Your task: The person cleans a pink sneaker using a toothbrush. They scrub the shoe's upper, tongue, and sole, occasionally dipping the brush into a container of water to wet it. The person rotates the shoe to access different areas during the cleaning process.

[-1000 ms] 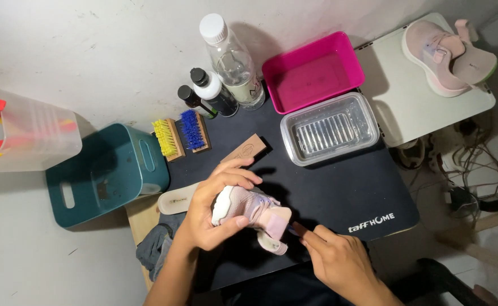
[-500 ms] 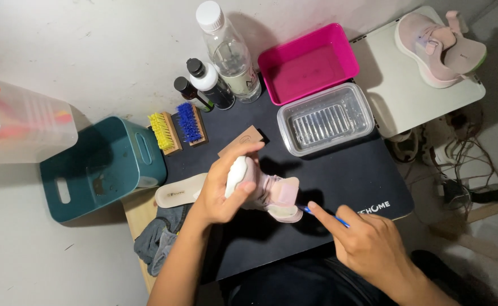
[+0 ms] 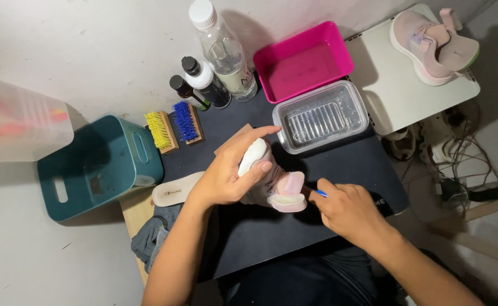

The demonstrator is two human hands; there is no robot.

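Nearest, over the near half of the dark mat [image 3: 339, 170]: right hand [image 3: 348, 209], fingers curled tight around a thin blue-tipped tool [image 3: 320, 193], tip aimed left at the heel of the shoe. Just left of it, left hand [image 3: 229, 173], fingers wrapped over the small pink-and-white shoe [image 3: 271, 181], thumb on its side, index finger stretched past the toe. Shoe held up off the mat, at mid-table, long axis running from near right to far left: pale pink heel end toward the right hand, white toe end raised toward the far side. Sole side turned partly up and to the left; exact tilt hard to tell under the fingers.

Left of the left wrist, a pale insole [image 3: 175, 190] lying flat at the mat's left edge, with a grey cloth [image 3: 149, 241] hanging off the near left table corner. Bare mat open to the right of the right hand, up to the mat's right edge.

Farther out, a teal bin [image 3: 98, 167] beside the table's left side; a yellow brush [image 3: 159, 131] and a blue brush [image 3: 187, 122] side by side, bristles up. Right of these, a clear tray [image 3: 321, 116], close to the shoe's toe. Farthest: two dark bottles [image 3: 203, 82], a clear bottle [image 3: 223, 48], a pink tub [image 3: 305, 59], and on a white side table [image 3: 407, 96] at far right, a second pink shoe [image 3: 430, 45].
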